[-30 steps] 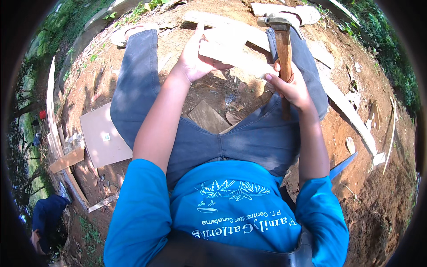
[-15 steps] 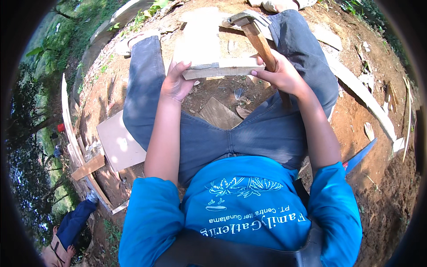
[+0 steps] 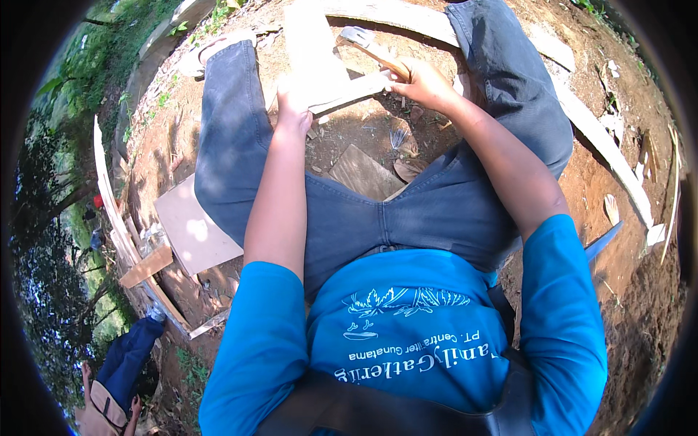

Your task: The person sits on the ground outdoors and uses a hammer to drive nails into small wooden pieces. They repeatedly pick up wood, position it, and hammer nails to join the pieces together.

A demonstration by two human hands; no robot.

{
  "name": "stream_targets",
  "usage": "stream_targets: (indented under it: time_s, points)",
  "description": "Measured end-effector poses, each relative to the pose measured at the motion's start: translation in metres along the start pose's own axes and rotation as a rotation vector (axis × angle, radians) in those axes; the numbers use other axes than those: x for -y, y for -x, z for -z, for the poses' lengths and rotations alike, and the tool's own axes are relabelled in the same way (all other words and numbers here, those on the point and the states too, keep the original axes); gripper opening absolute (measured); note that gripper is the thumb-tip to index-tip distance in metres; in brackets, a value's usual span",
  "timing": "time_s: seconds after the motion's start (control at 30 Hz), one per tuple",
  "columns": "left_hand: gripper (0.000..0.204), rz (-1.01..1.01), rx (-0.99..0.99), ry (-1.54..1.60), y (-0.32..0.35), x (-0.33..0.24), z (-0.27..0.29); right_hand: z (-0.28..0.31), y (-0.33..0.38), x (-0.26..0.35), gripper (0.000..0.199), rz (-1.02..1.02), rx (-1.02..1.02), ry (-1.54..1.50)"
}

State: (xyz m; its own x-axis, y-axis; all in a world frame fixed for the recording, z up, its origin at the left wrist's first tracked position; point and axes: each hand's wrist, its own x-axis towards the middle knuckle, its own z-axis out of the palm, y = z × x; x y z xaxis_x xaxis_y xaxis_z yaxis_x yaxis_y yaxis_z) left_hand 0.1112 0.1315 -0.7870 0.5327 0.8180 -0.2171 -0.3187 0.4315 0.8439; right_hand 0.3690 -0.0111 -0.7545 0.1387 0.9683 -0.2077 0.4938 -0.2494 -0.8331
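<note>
Between my knees is a pale wooden piece made of a sunlit board (image 3: 311, 54) with a narrow wood strip (image 3: 356, 90) across its near end. My left hand (image 3: 292, 110) is closed on the near left corner of this piece, its fingers partly lost in the glare. My right hand (image 3: 427, 86) grips a hammer (image 3: 384, 58) by its wooden handle, with the metal head pointing to the far left, over the board's right side. That hand's fingers are also right at the strip's right end; whether they hold it too I cannot tell.
A brown square wood piece (image 3: 362, 172) lies on the soil between my thighs. Left of my leg is a flat pale panel (image 3: 195, 227), with scrap planks (image 3: 149, 267) beyond. A blue saw blade (image 3: 605, 241) and a long curved plank (image 3: 607, 149) lie right. Another person (image 3: 120, 378) is at lower left.
Both hands have moved farther from me with the wooden piece, which now tilts up at its right end. The hammer has swung from steep to a flatter slant, its head lower and further left.
</note>
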Motion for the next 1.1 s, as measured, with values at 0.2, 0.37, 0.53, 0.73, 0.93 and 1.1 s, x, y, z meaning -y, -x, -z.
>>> stream_targets:
  time_s: [0.2,0.37,0.53,0.73,0.93,1.1]
  points:
    - [0.009,-0.036,-0.105,-0.018,-0.002,0.008,-0.003,-0.004,0.000,0.003,0.028,-0.022,-0.020,0.061]
    - [0.006,-0.052,-0.156,-0.040,-0.006,0.013,0.006,-0.003,0.003,0.014,0.029,-0.067,-0.013,0.070]
    - [0.006,-0.034,-0.204,-0.032,-0.007,0.013,0.001,-0.004,0.005,0.011,0.040,-0.035,-0.058,0.123]
    - [0.011,-0.051,-0.171,-0.032,-0.002,0.008,-0.007,-0.007,0.007,0.007,0.043,-0.035,-0.058,0.093]
    - [0.017,-0.040,-0.149,-0.029,-0.001,0.007,-0.008,-0.005,0.009,0.014,0.044,-0.095,-0.031,0.095]
    - [0.017,0.029,-0.195,0.006,-0.001,0.004,-0.012,-0.003,0.011,0.015,0.040,-0.081,-0.041,0.135]
